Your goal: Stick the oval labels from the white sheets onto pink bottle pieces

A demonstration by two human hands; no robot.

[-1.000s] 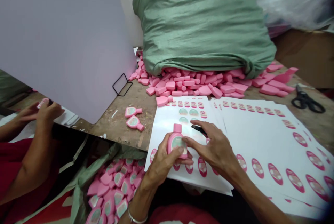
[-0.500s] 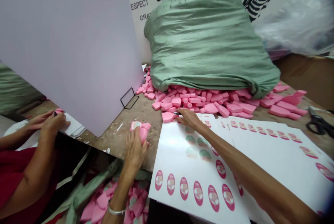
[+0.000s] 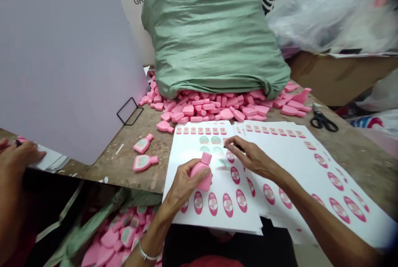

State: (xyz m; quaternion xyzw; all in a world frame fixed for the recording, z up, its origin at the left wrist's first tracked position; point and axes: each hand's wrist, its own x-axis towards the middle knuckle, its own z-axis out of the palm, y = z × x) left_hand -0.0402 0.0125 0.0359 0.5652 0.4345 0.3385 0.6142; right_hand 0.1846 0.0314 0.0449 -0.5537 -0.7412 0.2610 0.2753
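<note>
My left hand (image 3: 180,186) is closed around a pink foam bottle shape (image 3: 202,179), its cap end up, above a white sheet of stickers (image 3: 186,151). Over the same sheet, beside its green oval stickers (image 3: 215,139), my right hand (image 3: 255,157) pinches a thin dark tool (image 3: 239,147) whose kind I cannot make out. Pink oval stickers line the sheet's lower and right parts. On the table to the left lie two pink bottle shapes with labels, one upper (image 3: 143,144) and one lower (image 3: 144,162).
A green sack (image 3: 214,39) rests behind a heap of pink bottle shapes (image 3: 214,107). Black scissors (image 3: 323,121) lie right of more sticker sheets (image 3: 289,159). A pale upright panel (image 3: 62,59) separates a co-worker's hand (image 3: 23,159). Labelled pieces fill an open sack (image 3: 124,234) below.
My left hand has left pieces on the table and moved right, now holding a bottle shape over the sheet. My right hand has drawn back from the heap. The whole view has shifted.
</note>
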